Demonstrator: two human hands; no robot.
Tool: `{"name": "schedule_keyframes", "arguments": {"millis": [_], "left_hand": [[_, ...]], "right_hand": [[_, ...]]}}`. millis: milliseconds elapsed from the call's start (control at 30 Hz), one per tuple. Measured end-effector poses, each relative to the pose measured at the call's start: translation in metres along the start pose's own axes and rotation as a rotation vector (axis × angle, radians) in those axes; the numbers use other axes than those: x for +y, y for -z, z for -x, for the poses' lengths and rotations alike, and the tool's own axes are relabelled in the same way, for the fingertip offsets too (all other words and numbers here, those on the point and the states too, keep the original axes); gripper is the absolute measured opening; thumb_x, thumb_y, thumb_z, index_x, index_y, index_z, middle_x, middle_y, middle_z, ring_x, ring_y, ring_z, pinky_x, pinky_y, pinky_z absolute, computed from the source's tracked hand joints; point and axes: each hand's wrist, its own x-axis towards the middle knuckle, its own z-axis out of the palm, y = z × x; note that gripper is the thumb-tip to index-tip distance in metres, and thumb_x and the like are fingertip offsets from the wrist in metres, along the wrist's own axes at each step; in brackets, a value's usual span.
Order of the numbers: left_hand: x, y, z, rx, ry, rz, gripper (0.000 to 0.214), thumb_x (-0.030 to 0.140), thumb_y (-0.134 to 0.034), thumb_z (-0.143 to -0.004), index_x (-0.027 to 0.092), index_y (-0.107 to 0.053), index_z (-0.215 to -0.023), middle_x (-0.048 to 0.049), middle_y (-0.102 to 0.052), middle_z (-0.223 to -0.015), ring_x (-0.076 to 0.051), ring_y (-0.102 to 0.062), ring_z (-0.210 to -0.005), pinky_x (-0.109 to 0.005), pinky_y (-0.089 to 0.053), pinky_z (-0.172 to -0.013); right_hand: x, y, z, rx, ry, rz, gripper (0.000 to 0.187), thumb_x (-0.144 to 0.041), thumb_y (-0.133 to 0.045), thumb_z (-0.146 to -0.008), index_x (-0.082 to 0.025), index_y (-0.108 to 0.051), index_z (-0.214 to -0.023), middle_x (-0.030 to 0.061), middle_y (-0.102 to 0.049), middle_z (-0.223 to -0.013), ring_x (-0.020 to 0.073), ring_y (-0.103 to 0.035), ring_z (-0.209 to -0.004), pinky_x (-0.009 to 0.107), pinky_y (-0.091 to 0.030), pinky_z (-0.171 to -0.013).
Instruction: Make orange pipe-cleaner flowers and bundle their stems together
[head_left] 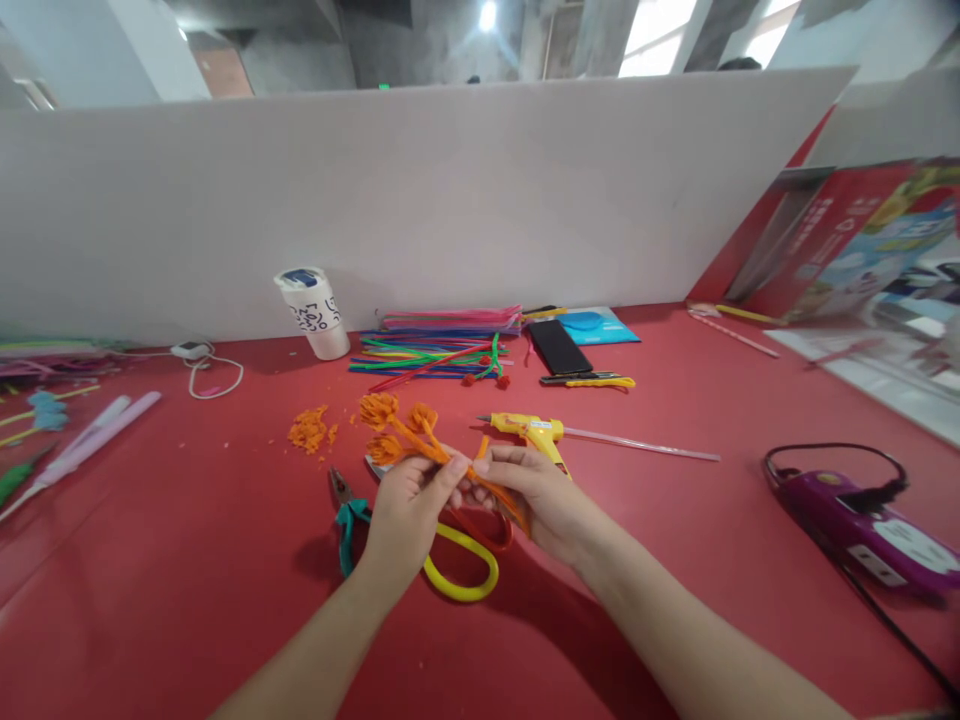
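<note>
Both hands meet over the red table (225, 600), pinching a bunch of orange pipe cleaners (409, 430) whose far ends are curled into fuzzy heads. My left hand (409, 510) grips the stems from the left with its fingers closed. From the right, my right hand (525, 490) pinches the same stems, and their tails run under its palm. Yellow-handled scissors (461, 580) and teal-handled pliers (346, 515) lie on the table just below the hands. A yellow glue gun (536, 430) with a clear glue stick lies just beyond the right hand.
Orange fuzz scraps (309, 430) lie left of the hands. Farther back are a pile of coloured pipe cleaners (435, 350), a white paper cup (315, 312), a black phone (559, 347) and a white partition (450, 200). A purple device (862, 515) with a cable sits at right.
</note>
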Motion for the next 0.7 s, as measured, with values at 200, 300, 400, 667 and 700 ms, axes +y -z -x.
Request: {"name": "schedule_keyframes", "arguments": {"millis": [200,300,400,667,700], "left_hand": [[-0.002,0.002,-0.004,0.040,0.031,-0.054,0.028,0.039,-0.063,-0.074,0.017,-0.057,-0.058,0.0048,-0.051,-0.046,-0.009,-0.045,-0.045,-0.020,-0.034,-0.047],[-0.005,0.002,-0.006,0.038,0.045,-0.035,0.032,0.042,-0.064,-0.073,0.017,-0.053,-0.056,0.0053,-0.049,-0.046,-0.008,-0.042,-0.043,-0.020,-0.032,-0.046],[-0.008,0.003,-0.007,0.039,0.061,-0.026,0.034,0.043,-0.064,-0.072,0.017,-0.053,-0.054,0.0048,-0.048,-0.045,-0.009,-0.042,-0.044,-0.021,-0.032,-0.046],[-0.003,0.004,-0.007,0.004,0.014,-0.059,0.026,0.037,-0.062,-0.075,0.017,-0.058,-0.058,0.0038,-0.052,-0.048,-0.010,-0.046,-0.046,-0.022,-0.035,-0.048],[-0.001,0.004,-0.006,0.004,0.010,-0.058,0.026,0.037,-0.062,-0.075,0.018,-0.058,-0.058,0.0037,-0.052,-0.048,-0.010,-0.047,-0.047,-0.022,-0.035,-0.048]], "right_hand": [[0.008,-0.002,-0.001,0.253,0.413,0.635,0.022,-0.029,-0.058,-0.076,-0.020,-0.048,-0.058,-0.0027,-0.048,-0.057,0.0124,-0.044,-0.056,0.028,-0.036,-0.057],[0.013,-0.002,0.000,0.274,0.808,1.131,0.021,-0.018,-0.048,-0.082,-0.020,-0.048,-0.062,0.0020,-0.053,-0.065,0.0163,-0.046,-0.064,0.031,-0.038,-0.062],[0.014,-0.001,0.002,0.192,0.970,1.327,0.022,-0.013,-0.042,-0.084,-0.019,-0.052,-0.066,0.0054,-0.057,-0.069,0.0179,-0.048,-0.067,0.032,-0.039,-0.064],[0.007,-0.003,-0.001,0.161,0.316,0.571,0.025,-0.033,-0.057,-0.076,-0.019,-0.054,-0.057,-0.0024,-0.053,-0.055,0.0120,-0.049,-0.054,0.026,-0.038,-0.056],[0.007,-0.003,-0.001,0.131,0.247,0.427,0.025,-0.035,-0.059,-0.075,-0.018,-0.056,-0.057,-0.0021,-0.055,-0.055,0.0118,-0.050,-0.054,0.026,-0.039,-0.056]]}}
